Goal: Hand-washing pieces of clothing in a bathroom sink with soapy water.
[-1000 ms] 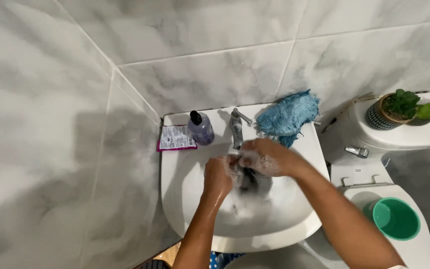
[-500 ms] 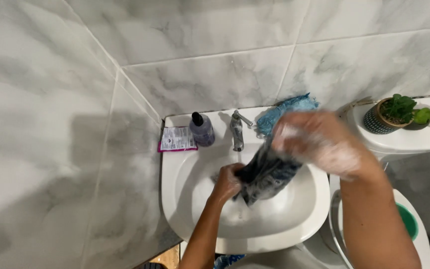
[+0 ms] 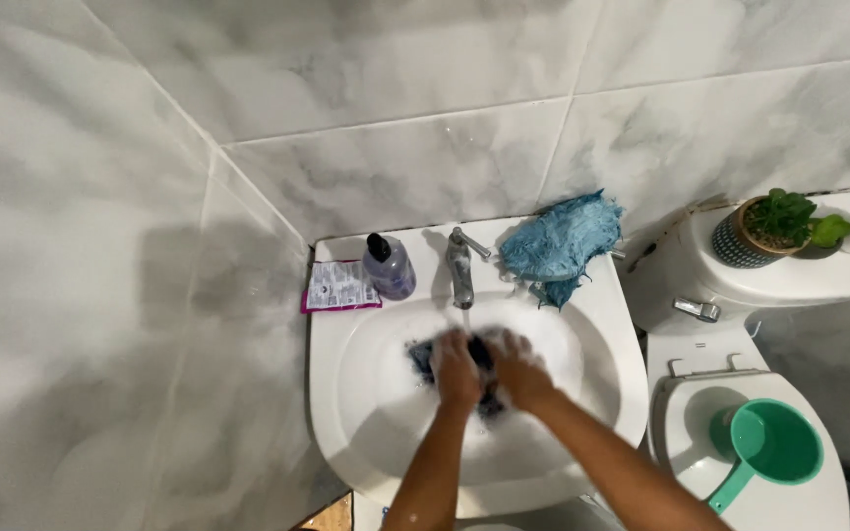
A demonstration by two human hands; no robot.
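1. Grey-veined marble tiles fill the upper frame of the head view; a white sink [image 3: 346, 393] sits at lower centre.
2. Left hand [image 3: 457, 369] and right hand [image 3: 517, 371], both soapy, are pressed together, clenched around a dark wet cloth [image 3: 423, 354] in the basin, just below the faucet [image 3: 459, 265].
3. On the sink's rim: a purple soap bottle [image 3: 389, 267], a pink-edged sachet [image 3: 338, 286], a blue rag [image 3: 561, 244].
4. At right, a toilet [image 3: 730, 383] carries a green dipper [image 3: 769, 444]; its tank holds a potted plant [image 3: 767, 226].
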